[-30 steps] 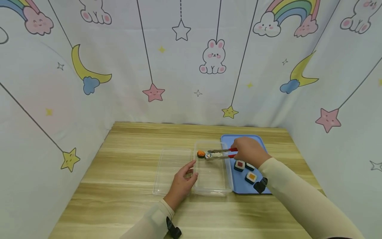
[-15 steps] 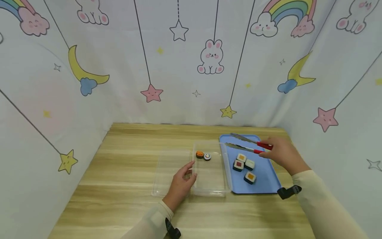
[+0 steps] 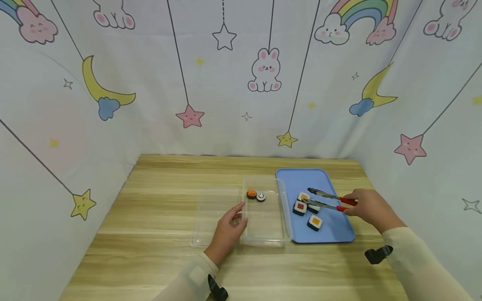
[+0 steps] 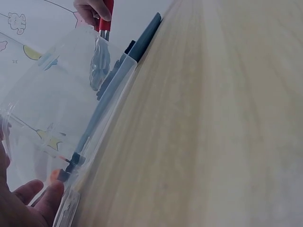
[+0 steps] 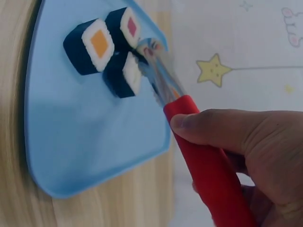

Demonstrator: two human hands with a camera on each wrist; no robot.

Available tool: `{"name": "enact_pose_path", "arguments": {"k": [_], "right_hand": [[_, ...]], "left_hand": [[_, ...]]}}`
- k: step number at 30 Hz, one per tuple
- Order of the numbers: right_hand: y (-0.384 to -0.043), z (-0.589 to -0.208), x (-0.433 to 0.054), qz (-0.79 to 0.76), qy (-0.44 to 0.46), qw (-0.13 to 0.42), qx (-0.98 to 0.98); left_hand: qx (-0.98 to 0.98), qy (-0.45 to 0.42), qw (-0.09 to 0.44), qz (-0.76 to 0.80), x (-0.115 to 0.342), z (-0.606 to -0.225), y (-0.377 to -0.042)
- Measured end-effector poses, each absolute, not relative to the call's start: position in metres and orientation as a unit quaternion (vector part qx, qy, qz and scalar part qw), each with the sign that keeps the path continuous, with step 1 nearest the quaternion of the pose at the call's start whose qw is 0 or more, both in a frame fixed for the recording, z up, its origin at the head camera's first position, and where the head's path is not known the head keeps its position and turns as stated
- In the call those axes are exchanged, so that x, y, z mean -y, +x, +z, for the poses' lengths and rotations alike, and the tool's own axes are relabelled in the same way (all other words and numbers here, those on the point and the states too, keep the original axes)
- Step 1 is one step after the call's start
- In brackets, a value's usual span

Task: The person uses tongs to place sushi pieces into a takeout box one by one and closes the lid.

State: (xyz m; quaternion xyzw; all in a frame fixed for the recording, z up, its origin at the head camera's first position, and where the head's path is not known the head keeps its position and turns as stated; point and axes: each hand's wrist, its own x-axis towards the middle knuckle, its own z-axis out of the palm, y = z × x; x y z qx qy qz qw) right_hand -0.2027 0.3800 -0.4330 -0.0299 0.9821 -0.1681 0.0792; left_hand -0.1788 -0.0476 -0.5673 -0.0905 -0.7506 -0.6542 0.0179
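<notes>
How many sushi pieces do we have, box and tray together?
6. Clear box: orange-topped piece, round white piece. Blue tray: red-centred piece, far orange-centred piece, near orange-centred piece, white piece partly behind tongs.

Head: high over table [image 3: 158, 200], faces down toward far edge, farthest. Left wrist: low at table, faces through box [image 4: 52, 80] toward tray [image 4: 144, 40]. Right wrist: close, sideways, by tray's near right corner. Wrist views share tongs [image 5: 191, 153].

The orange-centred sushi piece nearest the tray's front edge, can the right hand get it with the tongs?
Probably yes: the right hand holds the tongs parted beyond that sushi piece, nothing lies over it, and its near side looks free, though other pieces sit close.
</notes>
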Motion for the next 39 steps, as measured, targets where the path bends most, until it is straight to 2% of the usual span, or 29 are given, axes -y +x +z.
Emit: {"name": "enact_pose_path", "arguments": {"k": [7,13,21,27,33,39], "right_hand": [[-0.213,-0.437,-0.368,-0.164,-0.067,0.063,-0.982],[-0.211,-0.436,-0.368,-0.162,-0.058,0.039,-0.984],[-0.204,-0.409,-0.353,-0.165,-0.086,-0.006,-0.982],[-0.206,-0.397,-0.306,-0.185,-0.135,0.000,-0.973],[-0.214,-0.417,-0.266,-0.171,-0.206,0.026,-0.963],[-0.221,-0.434,-0.236,-0.142,-0.224,0.049,-0.963]], "left_hand": [[0.743,-0.084,0.008,-0.664,0.050,-0.566,-0.178],[0.743,-0.083,0.001,-0.664,0.048,-0.565,-0.177],[0.749,-0.086,0.007,-0.656,0.047,-0.559,-0.173],[0.750,-0.079,0.010,-0.657,0.048,-0.559,-0.174],[0.742,-0.086,0.012,-0.664,0.050,-0.564,-0.177],[0.744,-0.086,0.010,-0.662,0.049,-0.567,-0.177]]}}
